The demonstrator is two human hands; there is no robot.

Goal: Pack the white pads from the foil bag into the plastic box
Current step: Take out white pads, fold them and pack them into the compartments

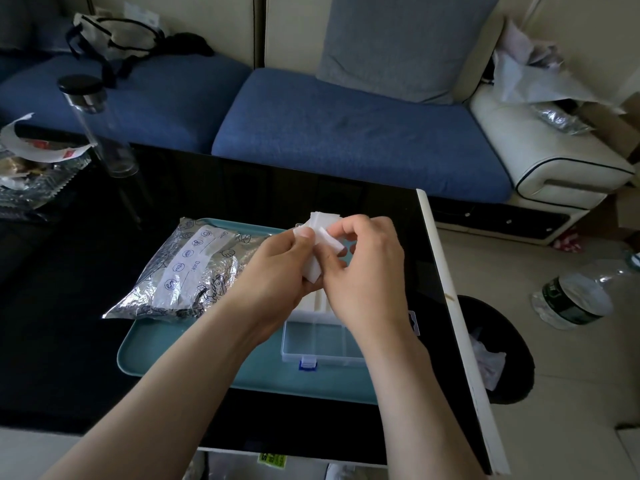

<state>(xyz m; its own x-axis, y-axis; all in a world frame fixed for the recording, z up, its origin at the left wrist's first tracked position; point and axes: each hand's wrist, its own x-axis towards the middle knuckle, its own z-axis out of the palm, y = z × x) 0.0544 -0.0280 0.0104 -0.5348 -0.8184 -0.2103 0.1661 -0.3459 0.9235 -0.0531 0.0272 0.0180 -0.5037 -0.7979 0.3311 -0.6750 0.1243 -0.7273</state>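
Both hands raised together above box [318,341]. Left hand [277,268] grips small stack of pads [320,220], thumb on top. Right hand [367,271] pinches front pad of same stack with curled fingers. Box open, on right part of tray [194,348], blue latch at near side. More white pads in far part of box, partly hidden under hands. Bag [187,271] lies on left part of tray, just beside left hand. Tray on dark surface [69,341].
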